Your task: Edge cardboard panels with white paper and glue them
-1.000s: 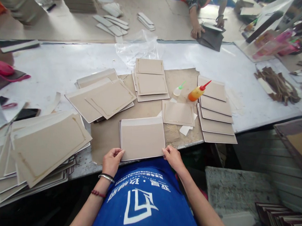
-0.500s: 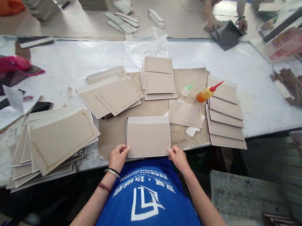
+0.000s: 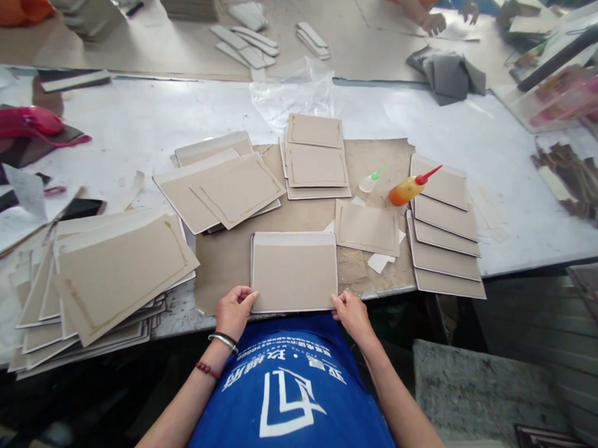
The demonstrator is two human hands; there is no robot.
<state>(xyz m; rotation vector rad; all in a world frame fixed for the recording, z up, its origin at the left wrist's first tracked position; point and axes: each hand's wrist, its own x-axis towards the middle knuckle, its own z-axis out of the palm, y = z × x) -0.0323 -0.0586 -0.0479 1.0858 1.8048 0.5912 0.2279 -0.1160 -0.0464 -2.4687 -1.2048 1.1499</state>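
A beige cardboard panel (image 3: 295, 273) with a paler strip along its far edge lies flat at the table's front edge, close to my body. Its near left corner is pinched between the thumb and fingers of my left hand (image 3: 236, 310). My right hand (image 3: 350, 312) grips the near right corner the same way. Just beyond the right corner rests a smaller panel (image 3: 368, 226) with a line of glue near its rim, on white paper scraps. Behind it stand a yellow-orange glue bottle with a red nozzle (image 3: 407, 189) and a small clear bottle with a green tip (image 3: 371, 179).
Glue-lined panels lie in a large pile (image 3: 123, 276) at left, with more panels (image 3: 231, 188) behind. Overlapping panels (image 3: 447, 244) line the right side. Across the table, a co-worker's hands (image 3: 434, 22) are above a sheet, near folded dark grey material (image 3: 447, 75).
The co-worker's hands have let go of the dark grey material and moved back; it now lies alone on the table. My hands and the panel between them have hardly moved.
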